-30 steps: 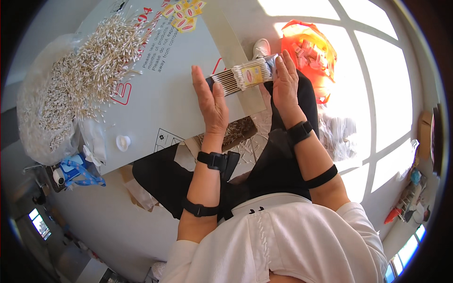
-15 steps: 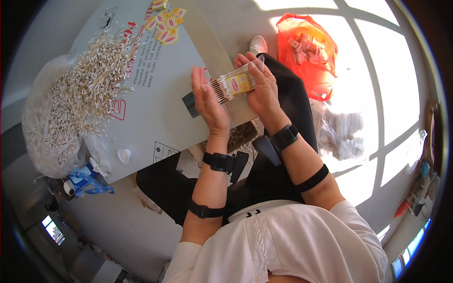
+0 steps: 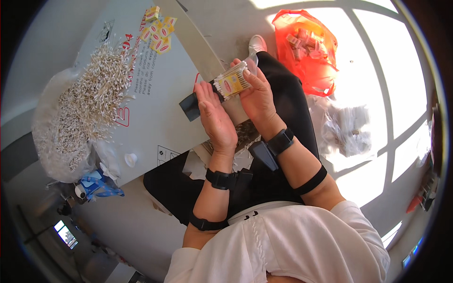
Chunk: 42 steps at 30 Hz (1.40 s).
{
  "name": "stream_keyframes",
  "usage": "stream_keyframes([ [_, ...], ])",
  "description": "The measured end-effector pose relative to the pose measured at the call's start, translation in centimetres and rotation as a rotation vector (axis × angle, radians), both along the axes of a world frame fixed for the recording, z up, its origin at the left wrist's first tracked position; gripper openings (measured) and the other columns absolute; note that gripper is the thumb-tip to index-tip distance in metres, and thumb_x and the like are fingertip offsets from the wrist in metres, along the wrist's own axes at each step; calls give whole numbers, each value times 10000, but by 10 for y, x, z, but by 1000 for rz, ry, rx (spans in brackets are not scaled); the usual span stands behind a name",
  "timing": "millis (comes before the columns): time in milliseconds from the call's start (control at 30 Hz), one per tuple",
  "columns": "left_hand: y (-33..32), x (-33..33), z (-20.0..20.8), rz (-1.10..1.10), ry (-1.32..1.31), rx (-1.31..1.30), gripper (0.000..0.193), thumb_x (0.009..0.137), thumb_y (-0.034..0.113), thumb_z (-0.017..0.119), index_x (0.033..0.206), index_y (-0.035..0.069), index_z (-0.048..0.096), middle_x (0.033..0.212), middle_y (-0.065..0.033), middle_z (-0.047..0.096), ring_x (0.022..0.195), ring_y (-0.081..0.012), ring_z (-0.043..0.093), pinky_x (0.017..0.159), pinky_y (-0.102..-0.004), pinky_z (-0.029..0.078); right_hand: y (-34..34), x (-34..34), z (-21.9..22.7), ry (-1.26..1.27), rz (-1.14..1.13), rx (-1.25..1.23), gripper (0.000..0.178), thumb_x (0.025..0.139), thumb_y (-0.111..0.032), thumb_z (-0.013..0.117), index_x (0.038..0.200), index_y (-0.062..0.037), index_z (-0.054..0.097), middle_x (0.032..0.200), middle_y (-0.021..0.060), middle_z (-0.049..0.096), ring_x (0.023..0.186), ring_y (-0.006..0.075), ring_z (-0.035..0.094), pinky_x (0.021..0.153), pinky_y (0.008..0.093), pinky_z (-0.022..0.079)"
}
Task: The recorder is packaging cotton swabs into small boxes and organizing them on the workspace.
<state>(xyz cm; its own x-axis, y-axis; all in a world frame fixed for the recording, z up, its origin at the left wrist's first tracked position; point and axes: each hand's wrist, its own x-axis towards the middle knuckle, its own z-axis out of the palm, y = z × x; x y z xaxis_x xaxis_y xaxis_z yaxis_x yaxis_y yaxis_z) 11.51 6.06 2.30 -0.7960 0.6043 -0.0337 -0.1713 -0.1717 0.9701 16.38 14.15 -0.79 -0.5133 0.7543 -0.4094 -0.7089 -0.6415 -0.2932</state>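
Your right hand [image 3: 258, 97] holds the yellow-labelled cotton-swab pack [image 3: 231, 86] between thumb and fingers, over the edge of the counter [image 3: 160, 118].
Your left hand [image 3: 218, 120] is flat, fingers straight, by the swab ends; should your right grip slacken, swabs could slide out and scatter.

Beyond the right edge of the surface [image 3: 165, 118], the grey floor [image 3: 222, 16] is lit by sunlight [image 3: 361, 70] — split by crossing bars of shadow [image 3: 350, 15]. Past the near left corner, a bright window [image 3: 65, 235] is set in dimness.

Blue strap [image 3: 112, 192] and bright window [image 3: 66, 235]
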Motion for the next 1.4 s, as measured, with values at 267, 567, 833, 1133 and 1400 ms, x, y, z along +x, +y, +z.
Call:
stream_keyframes([
  [267,10,14,14,-26,-125,-90,930,969,616,324,1482,-90,1,1556,-289,37,1468,-336,70,1196,-414,68,2,-8,5,-5,-34,-69,559,838,48,624,1348,-11,405,1344,147,539,1297,271,467,1088,417,369],
  [567,12,16,24,34,-209,-99,950,954,630,352,1490,-66,-8,1563,-269,58,1465,-340,91,1196,-427,87,-4,-10,10,-17,-42,-44,775,785,108,641,1447,-3,255,1303,132,564,1208,222,536,979,387,472],
  [833,18,15,25,35,-273,-88,898,969,606,345,1495,-57,45,1539,-255,165,1425,-315,222,1172,-421,202,-4,-16,9,-70,-41,-56,539,822,111,606,1329,21,449,1222,152,617,1141,244,591,965,358,497],
  [1133,17,-1,27,13,-421,-18,875,967,597,373,1476,-63,107,1440,-258,341,1331,-336,366,1144,-430,277,-3,-14,11,-142,32,31,396,831,107,600,1218,24,579,1185,138,642,1109,229,610,966,351,492],
  [1400,7,-17,22,36,-574,-29,796,1000,523,339,1453,-90,109,1424,-298,330,1334,-376,365,1137,-479,300,15,-11,12,88,-64,-127,443,856,-62,672,1263,1,510,1162,147,643,1119,275,606,1004,401,473],
])
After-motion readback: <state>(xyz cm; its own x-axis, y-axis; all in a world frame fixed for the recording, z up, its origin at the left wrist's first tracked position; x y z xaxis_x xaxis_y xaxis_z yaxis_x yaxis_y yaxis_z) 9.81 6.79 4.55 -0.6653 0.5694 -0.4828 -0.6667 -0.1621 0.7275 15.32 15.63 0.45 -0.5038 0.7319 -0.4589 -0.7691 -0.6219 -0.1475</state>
